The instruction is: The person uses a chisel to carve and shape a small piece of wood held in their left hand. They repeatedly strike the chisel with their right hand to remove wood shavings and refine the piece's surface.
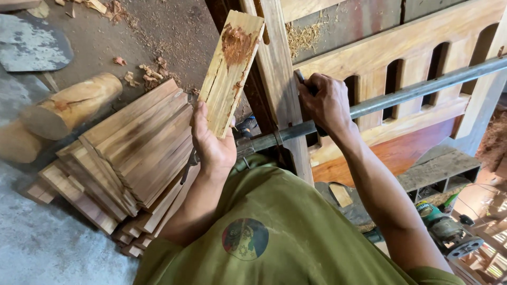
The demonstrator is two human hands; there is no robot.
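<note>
Left hand [213, 143] clamped on lower end of a short pale wood slat w/ reddish-brown smear near top [231, 71], held upright-tilted above the grip. Right hand [323, 101] closed on a small dark tool [300, 77], tip vs. a pale carved wood frame w/ arched slots [412, 47]. Grey metal pipe [422, 87] crosses under right wrist. Stack of wood slats [127, 153] just left; log [68, 105] beyond.

Centre frame, my left hand [213, 145] grips a wood slat [231, 71]; my right hand [323, 100] clutches a dark tool [300, 77] against the wooden frame [401, 47].
</note>
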